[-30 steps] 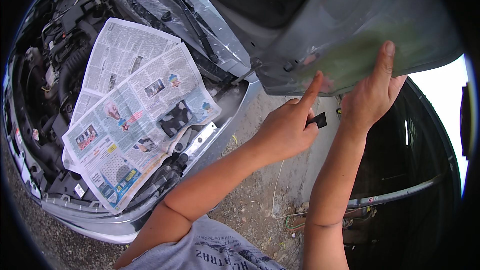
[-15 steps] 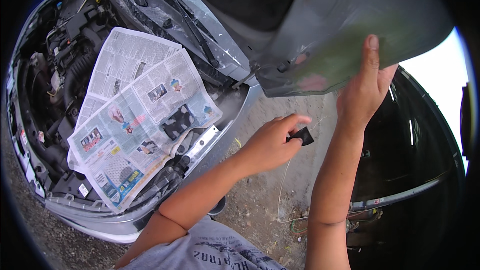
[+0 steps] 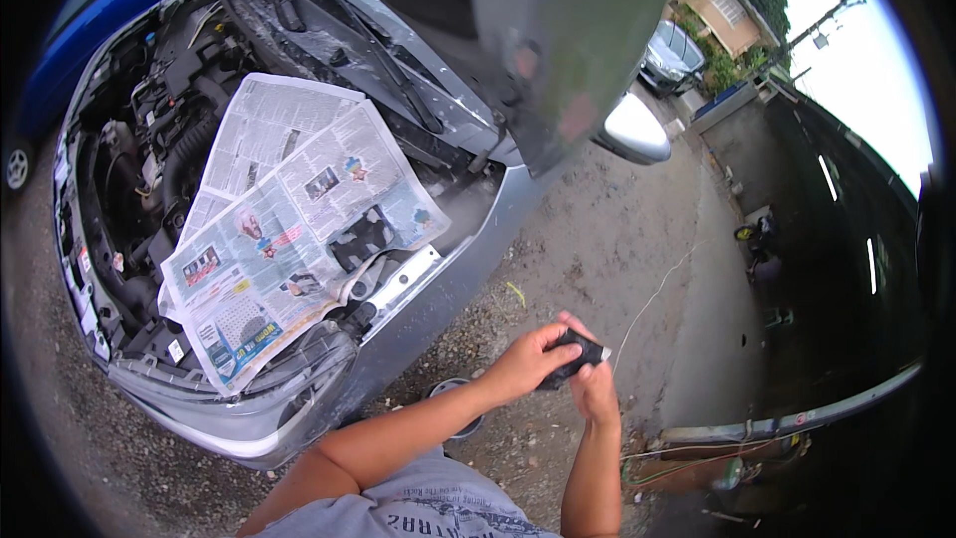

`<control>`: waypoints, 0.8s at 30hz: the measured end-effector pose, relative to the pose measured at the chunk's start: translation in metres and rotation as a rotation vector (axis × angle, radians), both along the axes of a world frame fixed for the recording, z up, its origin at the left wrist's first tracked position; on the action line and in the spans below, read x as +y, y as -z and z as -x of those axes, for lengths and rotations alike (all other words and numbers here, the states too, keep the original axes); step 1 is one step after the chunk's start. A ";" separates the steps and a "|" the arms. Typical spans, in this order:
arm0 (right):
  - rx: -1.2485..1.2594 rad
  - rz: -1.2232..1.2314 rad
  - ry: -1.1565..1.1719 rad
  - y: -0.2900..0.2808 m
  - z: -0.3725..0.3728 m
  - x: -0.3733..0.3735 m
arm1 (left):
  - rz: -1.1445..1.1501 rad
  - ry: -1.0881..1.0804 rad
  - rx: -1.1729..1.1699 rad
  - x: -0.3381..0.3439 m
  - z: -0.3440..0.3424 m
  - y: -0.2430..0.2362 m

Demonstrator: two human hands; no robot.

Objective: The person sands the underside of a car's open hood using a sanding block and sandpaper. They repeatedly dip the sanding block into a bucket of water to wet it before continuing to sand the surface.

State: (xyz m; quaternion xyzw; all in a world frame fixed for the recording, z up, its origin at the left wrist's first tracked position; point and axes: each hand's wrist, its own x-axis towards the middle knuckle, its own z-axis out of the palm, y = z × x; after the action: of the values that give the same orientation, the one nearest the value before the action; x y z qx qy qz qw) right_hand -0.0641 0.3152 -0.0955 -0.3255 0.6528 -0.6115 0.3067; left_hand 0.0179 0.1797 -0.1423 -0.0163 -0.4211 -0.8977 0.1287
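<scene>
Below the raised hood, my left hand (image 3: 526, 363) is closed on a small black pad (image 3: 551, 377), its thumb lying over the top. My right hand (image 3: 596, 389) grips the same pad from the right. Both are beside the front fender (image 3: 436, 274) of a grey car whose engine bay (image 3: 139, 169) is open. Printed newspaper sheets (image 3: 259, 249) lie across the engine bay to the left of my hands. The raised hood (image 3: 553, 60) shows dull greenish and pinkish patches on its surface.
A blue car (image 3: 80, 30) stands at upper left and a silver car (image 3: 669, 58) at upper right. A bucket (image 3: 455, 423) sits beside the grey car. Right of me are a dark structure (image 3: 817, 319), a metal rail (image 3: 747, 429) and thin hoses or wires on the concrete and gravel ground.
My right hand has let go of the hood and come down onto the black pad. My left hand has moved lower with the pad, and the view has swung outward.
</scene>
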 end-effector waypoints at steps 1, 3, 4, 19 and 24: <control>-0.072 -0.013 -0.022 0.018 -0.003 0.021 | -0.020 0.036 -0.052 0.022 0.005 0.017; -0.242 -0.066 0.018 0.055 -0.002 0.058 | -0.071 0.124 -0.171 0.058 0.011 0.061; -0.289 -0.091 0.063 0.076 0.000 0.076 | -0.095 0.183 -0.244 0.077 0.010 0.086; -0.707 -0.767 0.480 0.663 -0.015 0.292 | 0.034 0.447 -1.399 0.232 -0.157 0.516; -0.027 -1.237 0.241 0.803 0.028 0.253 | 0.143 0.340 -1.361 0.266 -0.197 0.609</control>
State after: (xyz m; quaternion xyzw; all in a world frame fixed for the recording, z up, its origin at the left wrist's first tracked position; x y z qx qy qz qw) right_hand -0.0920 0.5677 -0.8986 -0.0044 0.9139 -0.1551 0.3752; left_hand 0.2149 0.4454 -0.7516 0.4749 -0.4576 -0.6863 -0.3066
